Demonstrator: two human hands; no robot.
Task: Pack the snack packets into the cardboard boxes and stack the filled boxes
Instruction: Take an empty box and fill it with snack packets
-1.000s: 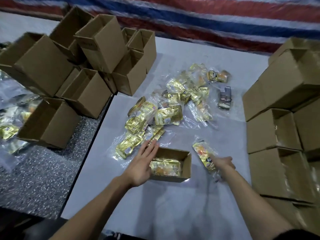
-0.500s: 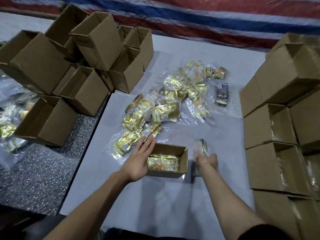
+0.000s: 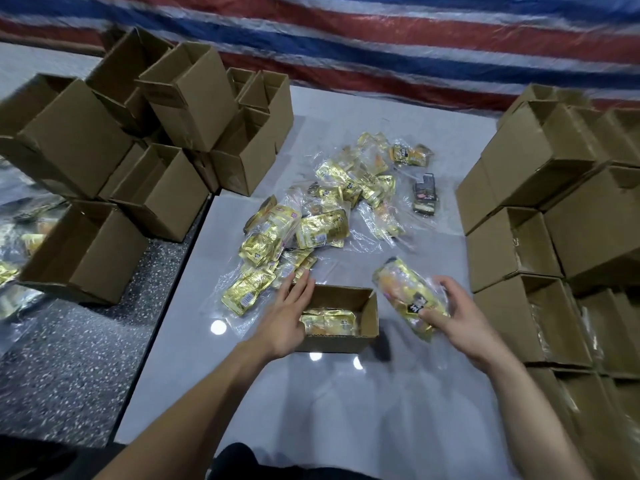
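Packet (image 3: 405, 296) has come up off the worktop (image 3: 311, 410), right of the box (image 3: 341, 341).
Right grip (image 3: 460, 317) clasps the gold, clear-edged packet; left grip (image 3: 287, 317), fingers straight, rests on the open box's left wall, one packet inside. Room lies nearer the person; stacked boxes (image 3: 512, 244) line the right edge.

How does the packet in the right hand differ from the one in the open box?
The held packet is raised and tilted; the boxed packet lies flat. The right hand grips the held packet; the open box contains the boxed packet. Both are gold-wrapped.
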